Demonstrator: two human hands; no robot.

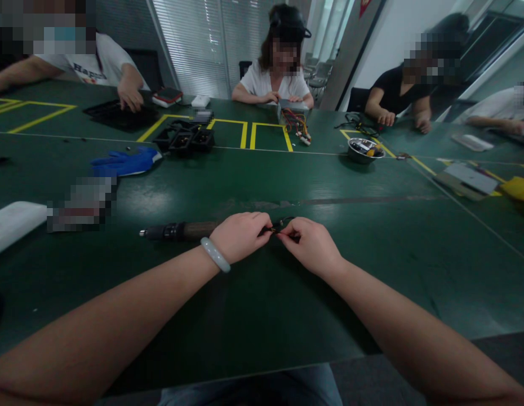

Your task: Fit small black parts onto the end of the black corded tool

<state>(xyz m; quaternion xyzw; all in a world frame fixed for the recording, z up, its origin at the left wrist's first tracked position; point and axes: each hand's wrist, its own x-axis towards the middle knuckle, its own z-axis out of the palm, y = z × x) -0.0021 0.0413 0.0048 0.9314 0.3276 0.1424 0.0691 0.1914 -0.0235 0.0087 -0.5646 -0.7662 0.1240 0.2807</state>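
Note:
My left hand (240, 235), with a pale bangle on its wrist, is closed in a pinch over the green table (262, 186). My right hand (310, 243) is closed too, its fingertips meeting the left hand's. Between them they pinch a small dark part with a bit of yellow (275, 228), too small to name. A dark electric screwdriver (177, 230) lies on the table just left of my left hand, its tip pointing left.
A blue glove (127, 162), black trays (183, 138), a metal bowl of parts (363, 149) and a wired box (293, 113) lie farther back. White foam (12, 224) sits at the left edge. Other people sit around the far side.

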